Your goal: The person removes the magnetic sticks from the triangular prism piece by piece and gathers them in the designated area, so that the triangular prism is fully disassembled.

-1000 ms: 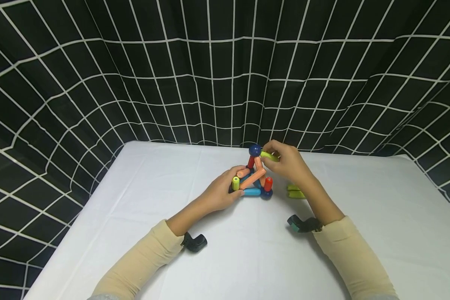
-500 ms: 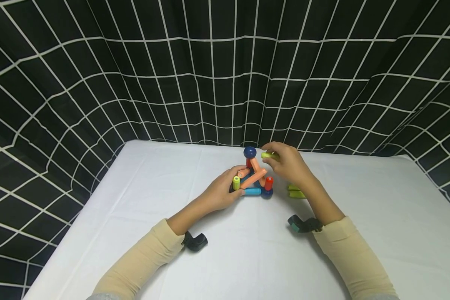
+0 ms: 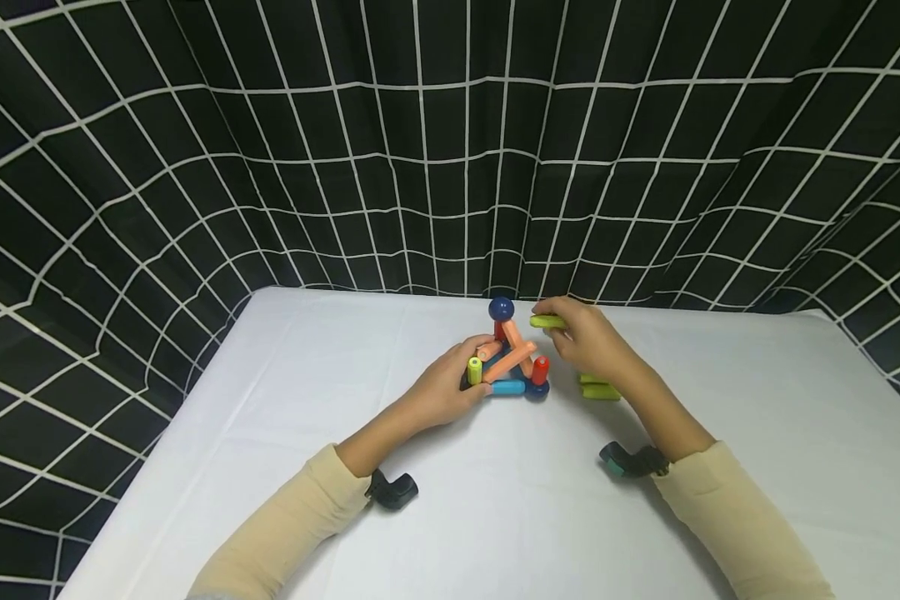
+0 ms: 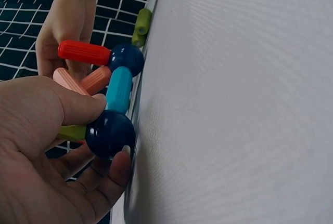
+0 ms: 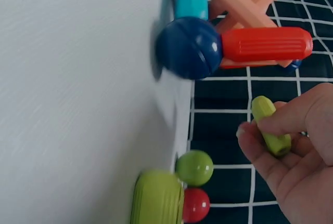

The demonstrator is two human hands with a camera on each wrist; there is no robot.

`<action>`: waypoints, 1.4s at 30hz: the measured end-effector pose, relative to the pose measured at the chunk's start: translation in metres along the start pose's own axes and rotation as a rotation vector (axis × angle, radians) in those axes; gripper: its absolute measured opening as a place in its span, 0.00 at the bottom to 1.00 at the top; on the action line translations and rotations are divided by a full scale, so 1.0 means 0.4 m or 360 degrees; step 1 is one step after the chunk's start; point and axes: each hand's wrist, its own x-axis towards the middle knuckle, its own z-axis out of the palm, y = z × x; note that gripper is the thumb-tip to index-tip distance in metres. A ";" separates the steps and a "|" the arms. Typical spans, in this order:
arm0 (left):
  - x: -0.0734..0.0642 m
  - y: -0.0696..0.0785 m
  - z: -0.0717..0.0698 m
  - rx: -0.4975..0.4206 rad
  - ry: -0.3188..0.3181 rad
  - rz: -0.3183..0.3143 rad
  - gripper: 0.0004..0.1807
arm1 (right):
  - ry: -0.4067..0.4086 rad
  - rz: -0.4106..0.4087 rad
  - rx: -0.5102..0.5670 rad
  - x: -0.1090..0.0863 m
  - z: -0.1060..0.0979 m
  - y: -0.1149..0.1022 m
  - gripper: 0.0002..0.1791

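Note:
A small structure of magnetic rods and dark blue balls stands on the table. Its front has a light blue rod (image 3: 507, 387), an upright red rod (image 3: 541, 370) and an upright yellow-green rod (image 3: 476, 370). Salmon rods (image 3: 510, 361) slant across its middle, and a dark blue ball (image 3: 502, 309) tops the rear red rod. My left hand (image 3: 444, 387) holds the near-left corner, thumb and fingers around a dark blue ball (image 4: 110, 135). To the right of the structure, my right hand (image 3: 588, 337) pinches a loose yellow-green rod (image 5: 270, 125) between thumb and fingers.
Two yellow-green rods (image 3: 600, 390) lie on the white table (image 3: 495, 500) below the right hand. A green ball (image 5: 194, 167) and a red ball (image 5: 196, 205) show near them in the right wrist view. A black gridded curtain (image 3: 450, 167) rises behind the table.
My right hand has drawn the yellow-green rod away from the top dark blue ball, rightward and slightly toward me. That ball has shifted a little left. My left hand keeps its hold.

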 end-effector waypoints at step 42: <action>0.003 -0.009 0.006 0.0013 0.0014 -0.0014 0.39 | -0.0088 0.0021 -0.0295 -0.243 -0.023 0.034 0.16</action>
